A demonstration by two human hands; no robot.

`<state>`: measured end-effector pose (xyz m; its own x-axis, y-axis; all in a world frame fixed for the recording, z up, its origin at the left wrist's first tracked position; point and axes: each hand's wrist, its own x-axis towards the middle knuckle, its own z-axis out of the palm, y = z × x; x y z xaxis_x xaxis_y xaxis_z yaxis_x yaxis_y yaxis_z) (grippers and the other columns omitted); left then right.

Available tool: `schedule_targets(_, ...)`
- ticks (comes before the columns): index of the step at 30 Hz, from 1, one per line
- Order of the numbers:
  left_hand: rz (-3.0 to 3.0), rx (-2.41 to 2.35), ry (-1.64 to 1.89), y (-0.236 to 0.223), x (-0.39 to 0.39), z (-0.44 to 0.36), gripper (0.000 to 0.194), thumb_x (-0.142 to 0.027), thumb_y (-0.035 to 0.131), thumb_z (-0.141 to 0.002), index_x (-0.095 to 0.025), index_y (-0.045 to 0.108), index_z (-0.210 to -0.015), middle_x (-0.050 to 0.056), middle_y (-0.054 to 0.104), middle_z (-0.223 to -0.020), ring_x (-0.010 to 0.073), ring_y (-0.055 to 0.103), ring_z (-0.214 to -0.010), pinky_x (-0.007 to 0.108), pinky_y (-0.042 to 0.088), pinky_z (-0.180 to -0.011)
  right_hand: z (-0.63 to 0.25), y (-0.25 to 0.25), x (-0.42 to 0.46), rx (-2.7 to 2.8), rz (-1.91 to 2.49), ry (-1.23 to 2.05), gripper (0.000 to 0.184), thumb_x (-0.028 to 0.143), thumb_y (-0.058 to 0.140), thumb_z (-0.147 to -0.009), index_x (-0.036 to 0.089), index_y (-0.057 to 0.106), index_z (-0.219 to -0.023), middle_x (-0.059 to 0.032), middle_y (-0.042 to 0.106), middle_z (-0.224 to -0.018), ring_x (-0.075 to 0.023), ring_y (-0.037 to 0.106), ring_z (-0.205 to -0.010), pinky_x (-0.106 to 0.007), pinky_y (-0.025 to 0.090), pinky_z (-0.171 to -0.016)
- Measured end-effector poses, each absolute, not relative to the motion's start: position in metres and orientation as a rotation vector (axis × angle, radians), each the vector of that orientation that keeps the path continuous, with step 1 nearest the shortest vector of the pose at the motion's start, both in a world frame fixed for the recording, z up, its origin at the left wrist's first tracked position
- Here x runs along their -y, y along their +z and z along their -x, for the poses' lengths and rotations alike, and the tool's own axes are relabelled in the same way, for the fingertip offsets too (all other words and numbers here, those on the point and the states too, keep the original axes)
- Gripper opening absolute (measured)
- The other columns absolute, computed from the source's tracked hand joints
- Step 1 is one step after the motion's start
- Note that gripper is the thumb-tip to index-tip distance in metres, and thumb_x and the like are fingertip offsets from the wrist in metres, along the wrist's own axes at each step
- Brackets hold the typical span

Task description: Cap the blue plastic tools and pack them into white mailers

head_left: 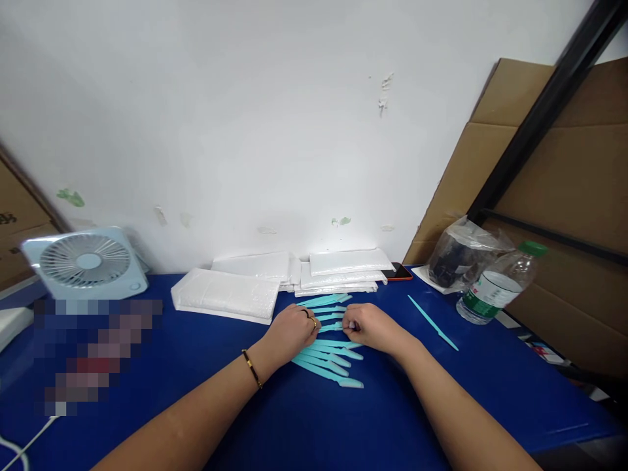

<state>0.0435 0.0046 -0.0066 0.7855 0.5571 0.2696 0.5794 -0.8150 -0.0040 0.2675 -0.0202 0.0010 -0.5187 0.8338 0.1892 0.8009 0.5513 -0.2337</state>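
Several turquoise eyebrow razors (pixel 328 374) lie fanned out on the blue table in front of me, their blade ends toward the right. My left hand (pixel 293 335), with rings and a bracelet, is closed over their handle ends. From the other side my right hand (pixel 369 327) pinches the blade end of one razor in the middle of the row. The fingertips of both hands partly hide that razor. Farther right, a single turquoise razor (pixel 432 322) lies apart from the others.
White bubble mailers (pixel 226 294) lie along the wall, with a phone (pixel 400 272) beside them. A fan (pixel 88 261) stands at the left. On the right are a water bottle (pixel 495 288) and a plastic-wrapped dark item (pixel 454 258). The blue table (pixel 392 418) extends toward me.
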Motion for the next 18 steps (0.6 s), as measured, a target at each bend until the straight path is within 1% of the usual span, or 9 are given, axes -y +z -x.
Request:
schedule_targets(1,2.901,0.954,-0.477,-0.008,-0.005,-0.043,0.020,-0.029,0.045,-0.088,-0.019,0.063,-0.084,0.005,0.064,-0.089,0.0185,0.058,-0.087,0.032,0.042,-0.078,-0.270,0.001,0.018,2.459,1.338,0.200,0.009,0.018,0.055,-0.076,0.019,0.062,-0.082,-0.0023,0.062,-0.082,-0.0137,0.056,-0.072,-0.023,0.042,-0.064)
schedule_targets(2,2.906,0.988,-0.555,-0.010,-0.006,-0.042,0.025,-0.036,0.045,-0.089,-0.020,0.062,-0.097,0.007,0.062,-0.103,0.0205,0.056,-0.098,0.034,0.042,-0.084,-0.272,0.001,0.016,2.404,1.323,0.199,0.015,0.022,0.055,-0.079,0.019,0.062,-0.092,-0.0042,0.063,-0.090,-0.0158,0.057,-0.081,-0.025,0.044,-0.071)
schedule_targets(4,2.914,1.030,-0.632,-0.014,-0.009,-0.041,0.046,-0.049,0.040,-0.088,-0.018,0.050,-0.122,0.011,0.051,-0.126,0.0241,0.046,-0.116,0.037,0.038,-0.095,-0.276,-0.001,0.010,2.329,1.325,0.135,0.029,0.026,0.051,-0.083,0.019,0.057,-0.110,-0.0083,0.059,-0.109,-0.0201,0.052,-0.102,-0.032,0.042,-0.088)
schedule_targets(5,2.927,1.035,-0.621,-0.016,-0.009,-0.041,0.054,-0.052,0.037,-0.089,-0.016,0.043,-0.129,0.013,0.045,-0.133,0.0251,0.041,-0.122,0.039,0.035,-0.098,-0.276,-0.003,0.008,2.321,1.341,0.106,0.032,0.024,0.048,-0.085,0.018,0.054,-0.115,-0.0098,0.057,-0.115,-0.0215,0.049,-0.108,-0.035,0.039,-0.093)
schedule_targets(7,2.980,1.003,-0.558,-0.019,-0.009,-0.041,0.057,-0.053,0.031,-0.090,-0.015,0.038,-0.133,0.013,0.041,-0.136,0.0253,0.037,-0.126,0.040,0.032,-0.102,-0.277,-0.006,0.005,2.337,1.387,0.103,0.035,0.020,0.043,-0.086,0.016,0.053,-0.118,-0.0113,0.055,-0.119,-0.0223,0.047,-0.112,-0.038,0.037,-0.097)
schedule_targets(10,3.064,0.959,-0.507,-0.017,-0.006,-0.039,0.053,-0.051,0.030,-0.091,-0.017,0.043,-0.129,0.011,0.047,-0.131,0.0236,0.040,-0.123,0.037,0.033,-0.102,-0.276,-0.009,0.006,2.363,1.411,0.177,0.033,0.017,0.040,-0.085,0.017,0.057,-0.114,-0.0096,0.059,-0.111,-0.0207,0.050,-0.106,-0.035,0.040,-0.094)
schedule_targets(13,3.111,1.012,-0.513,-0.011,-0.002,-0.035,0.056,-0.054,0.032,-0.089,-0.018,0.041,-0.132,0.012,0.046,-0.131,0.0237,0.039,-0.123,0.037,0.034,-0.100,-0.275,-0.007,0.010,2.335,1.419,0.215,0.035,0.021,0.040,-0.087,0.017,0.054,-0.118,-0.0097,0.055,-0.115,-0.0203,0.049,-0.108,-0.035,0.039,-0.095)
schedule_targets(15,3.131,1.077,-0.454,-0.007,-0.002,-0.032,0.071,-0.063,0.039,-0.082,-0.020,0.031,-0.138,0.014,0.034,-0.140,0.0277,0.029,-0.129,0.042,0.028,-0.104,-0.273,-0.004,0.012,2.323,1.454,0.239,0.038,0.026,0.041,-0.088,0.016,0.050,-0.124,-0.0115,0.051,-0.122,-0.0216,0.046,-0.113,-0.037,0.036,-0.098)
schedule_targets(18,3.220,1.089,-0.218,-0.004,-0.001,-0.028,0.104,-0.075,0.051,-0.063,-0.023,0.011,-0.144,0.014,0.017,-0.148,0.0328,0.016,-0.134,0.050,0.016,-0.107,-0.271,0.003,0.017,2.356,1.471,0.389,0.040,0.036,0.038,-0.090,0.017,0.051,-0.124,-0.0112,0.051,-0.121,-0.0219,0.045,-0.113,-0.037,0.035,-0.099)
